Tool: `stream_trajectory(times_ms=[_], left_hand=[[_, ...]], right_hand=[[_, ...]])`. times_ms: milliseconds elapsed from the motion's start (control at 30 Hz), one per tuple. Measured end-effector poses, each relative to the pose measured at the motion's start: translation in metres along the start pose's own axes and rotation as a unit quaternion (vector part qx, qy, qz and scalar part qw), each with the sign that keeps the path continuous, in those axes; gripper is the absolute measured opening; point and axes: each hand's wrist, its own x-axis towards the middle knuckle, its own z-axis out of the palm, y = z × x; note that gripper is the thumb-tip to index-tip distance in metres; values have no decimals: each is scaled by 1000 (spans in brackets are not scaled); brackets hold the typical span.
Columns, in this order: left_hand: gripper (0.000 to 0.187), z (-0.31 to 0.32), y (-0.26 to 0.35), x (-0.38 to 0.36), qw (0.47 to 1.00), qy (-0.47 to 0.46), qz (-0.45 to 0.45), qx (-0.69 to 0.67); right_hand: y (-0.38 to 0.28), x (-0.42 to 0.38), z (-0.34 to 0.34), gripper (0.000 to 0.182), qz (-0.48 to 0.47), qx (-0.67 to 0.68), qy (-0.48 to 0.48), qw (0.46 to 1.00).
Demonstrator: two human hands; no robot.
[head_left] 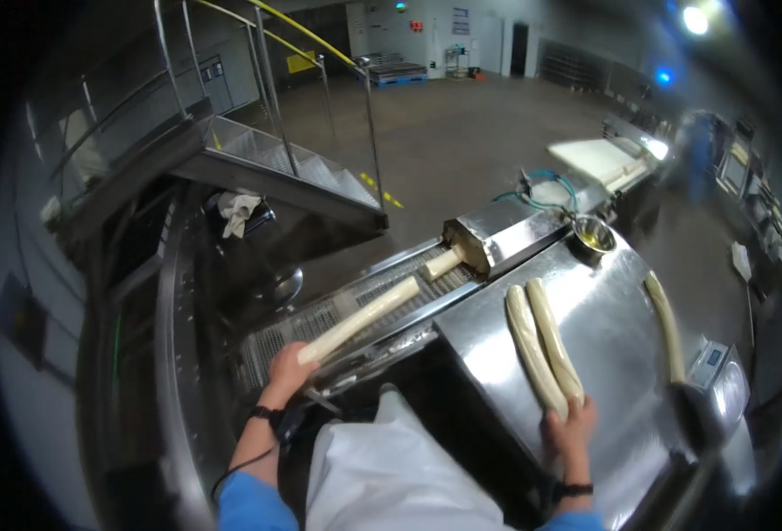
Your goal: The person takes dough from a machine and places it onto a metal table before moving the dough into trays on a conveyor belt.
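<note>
Two dough logs lie side by side on the steel surface, the right hand closed on their near ends. The left hand grips another dough log over the mesh conveyor. Held by one end only, it could sag, stretch or tear.

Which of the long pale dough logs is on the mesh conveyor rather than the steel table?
The pale dough log held at its near end by the left hand. It lies on the mesh conveyor; the pair by the right hand lies on the steel table.
</note>
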Motion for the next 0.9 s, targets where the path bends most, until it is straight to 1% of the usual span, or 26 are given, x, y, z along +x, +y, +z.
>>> stream_trajectory(times_ms=[67, 100, 133, 167, 200, 233, 267, 300, 333, 367, 400, 433, 467, 500, 533, 567, 600, 633, 667, 700, 733, 800, 833, 900], left_hand=[[44, -5, -1, -4, 1000, -16, -12, 7], [44, -6, 1, -3, 999, -31, -19, 12], [44, -6, 6, -2, 999, -30, -18, 12], [40, -4, 13, -2, 945, -116, -149, -267], [36, 2, 23, -4, 790, -190, -265, -519], [28, -2, 54, -11, 800, -206, -238, -510], [23, 12, 69, -12, 815, -257, -182, -486], [20, -2, 114, -16, 807, -304, -156, -481], [20, 12, 132, -15, 772, -363, -107, -511], [22, 2, 168, -18, 755, -399, -76, -515], [32, 5, 194, -19, 737, -431, -23, -519], [46, -1, 221, -21, 710, -466, 10, -528], [52, -6, 243, -22, 657, -495, 48, -566], [49, -14, 261, -21, 626, -515, 52, -583], [52, -24, 277, -19, 602, -521, 104, -596], [62, -34, 287, -17, 558, -536, 101, -625], [73, -40, 293, -14, 513, -550, 97, -652], [73, -35, 298, -12, 514, -550, 97, -651], [82, -25, 302, -10, 531, -532, 96, -652], [91, -15, 301, -7, 549, -513, 95, -654], [91, -7, 295, -3, 549, -512, 95, -654], [87, 14, 274, 11, 681, -436, 84, -582], [83, 25, 261, 19, 719, -414, 61, -555], [76, 51, 223, 35, 774, -364, 28, -517]], right_hand=[[-2, -6, -16, 48, 46, 14, -8, 999], [-7, -8, -23, 44, 55, -26, -11, 998], [-8, -10, -21, 44, 55, -25, -10, 998], [-8, -13, -17, 43, 6, -50, 43, 998], [-9, -15, -13, 42, -43, -75, 94, 992], [-17, -14, -10, 42, -45, -76, 94, 992], [-35, -12, -5, 43, -81, 9, 71, 994], [-54, -10, 1, 45, -116, 93, 47, 988], [-72, -9, 7, 46, -129, 166, 9, 978], [-89, -6, 14, 48, -141, 236, -28, 961], [-101, -1, 26, 56, -164, 244, -37, 955], [-124, 3, 18, 62, -171, 222, -45, 959], [-142, 8, 12, 67, -164, 252, -37, 953], [-147, 16, 18, 65, -154, 295, -28, 942], [-147, 22, 25, 63, -144, 339, -18, 929], [-147, 22, 17, 63, -144, 339, -16, 930], [-146, 22, 2, 61, -69, 336, -79, 936], [-142, 24, -7, 58, 6, 330, -143, 933], [-124, 24, -6, 58, 6, 331, -144, 933], [-97, 20, -5, 56, 3, 243, -123, 962], [-75, 16, -3, 54, -1, 153, -102, 983], [-59, 1, -25, 66, -43, 43, 8, 998], [-47, -7, -29, 66, -40, 43, 8, 998], [-20, -23, -34, 78, 9, -94, -34, 995]])
